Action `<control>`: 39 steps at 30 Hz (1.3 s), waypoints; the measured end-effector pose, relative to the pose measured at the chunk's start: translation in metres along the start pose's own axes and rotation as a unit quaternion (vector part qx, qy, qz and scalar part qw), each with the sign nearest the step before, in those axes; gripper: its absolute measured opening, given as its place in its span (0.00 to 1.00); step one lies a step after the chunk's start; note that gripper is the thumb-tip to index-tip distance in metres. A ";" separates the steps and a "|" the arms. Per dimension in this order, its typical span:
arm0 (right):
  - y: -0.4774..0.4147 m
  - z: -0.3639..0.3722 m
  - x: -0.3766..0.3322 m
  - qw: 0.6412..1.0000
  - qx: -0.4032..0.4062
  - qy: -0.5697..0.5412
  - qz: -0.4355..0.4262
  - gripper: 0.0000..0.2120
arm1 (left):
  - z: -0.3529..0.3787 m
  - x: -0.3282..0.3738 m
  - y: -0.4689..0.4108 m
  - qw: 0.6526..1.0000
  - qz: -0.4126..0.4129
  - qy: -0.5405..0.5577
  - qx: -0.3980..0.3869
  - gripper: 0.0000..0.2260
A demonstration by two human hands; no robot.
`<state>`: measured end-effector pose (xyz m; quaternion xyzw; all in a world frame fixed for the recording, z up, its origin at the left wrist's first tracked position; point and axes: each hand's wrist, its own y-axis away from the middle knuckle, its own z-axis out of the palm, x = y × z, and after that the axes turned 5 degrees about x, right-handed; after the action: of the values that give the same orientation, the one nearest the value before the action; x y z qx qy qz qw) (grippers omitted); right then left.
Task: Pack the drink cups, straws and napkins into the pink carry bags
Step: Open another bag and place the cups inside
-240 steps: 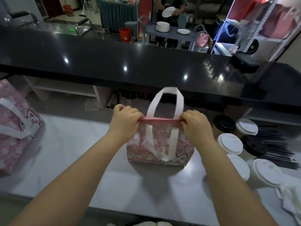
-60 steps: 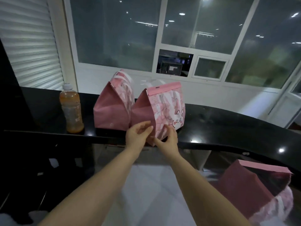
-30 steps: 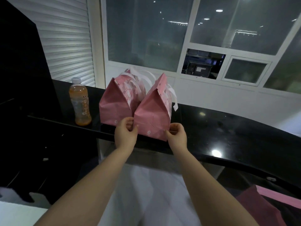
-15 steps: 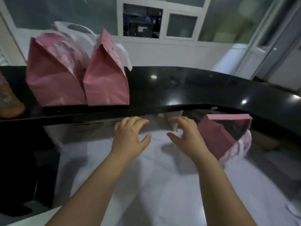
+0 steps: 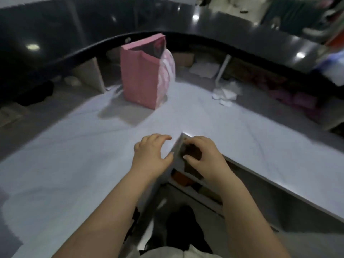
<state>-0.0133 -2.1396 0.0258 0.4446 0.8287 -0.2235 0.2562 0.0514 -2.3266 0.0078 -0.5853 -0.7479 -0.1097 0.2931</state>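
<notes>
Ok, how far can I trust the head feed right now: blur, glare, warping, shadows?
Head view: motion blur softens everything; the wide lens bends the rim of the black counter into an arc; small light glints sit on it; the pink bag throws a shadow toward the lower left across the white worktop; left hand and right hand are readable.

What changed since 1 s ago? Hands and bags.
Both hands let go of the packed bag on the black counter and pulled back; left hand and right hand are now empty over the corner of the white worktop. Packed bags are out of view. The open pink bag stands unmoved.
</notes>
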 end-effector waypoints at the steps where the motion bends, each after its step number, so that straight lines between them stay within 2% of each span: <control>1: 0.013 -0.014 0.009 1.000 0.019 0.014 0.020 0.19 | 0.007 0.014 0.001 0.999 0.025 0.002 -0.021 0.21; 8: 0.126 -0.093 0.059 0.971 0.160 0.008 0.178 0.18 | 0.032 0.131 0.001 0.980 0.194 -0.002 -0.050 0.20; 13: 0.223 -0.148 0.092 0.938 0.248 0.008 0.244 0.19 | 0.072 0.230 0.030 0.958 0.270 0.031 -0.095 0.17; 18: 0.360 -0.207 0.125 0.903 0.301 0.035 0.304 0.19 | 0.137 0.345 0.114 0.918 0.351 0.079 -0.165 0.16; 22: 0.493 -0.264 0.150 0.845 0.366 0.062 0.386 0.18 | 0.182 0.449 0.205 0.869 0.433 0.100 -0.220 0.18; 26: 0.611 -0.306 0.168 0.797 0.423 0.071 0.426 0.18 | 0.225 0.533 0.295 0.831 0.474 0.138 -0.257 0.17; 30: 0.684 -0.324 0.189 0.773 0.437 0.065 0.455 0.18 | 0.263 0.595 0.367 0.790 0.521 0.126 -0.298 0.17; 35: 0.748 -0.315 0.215 0.774 0.408 0.024 0.484 0.19 | 0.309 0.641 0.426 0.755 0.547 0.085 -0.351 0.18; 39: 0.788 -0.326 0.241 0.734 0.418 0.016 0.536 0.21 | 0.349 0.677 0.457 0.726 0.581 0.050 -0.365 0.19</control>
<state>0.4696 -1.3974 0.0137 0.8807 0.2806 -0.3659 0.1088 0.2763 -1.4675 0.0288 -0.9607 -0.1485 -0.2119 0.1006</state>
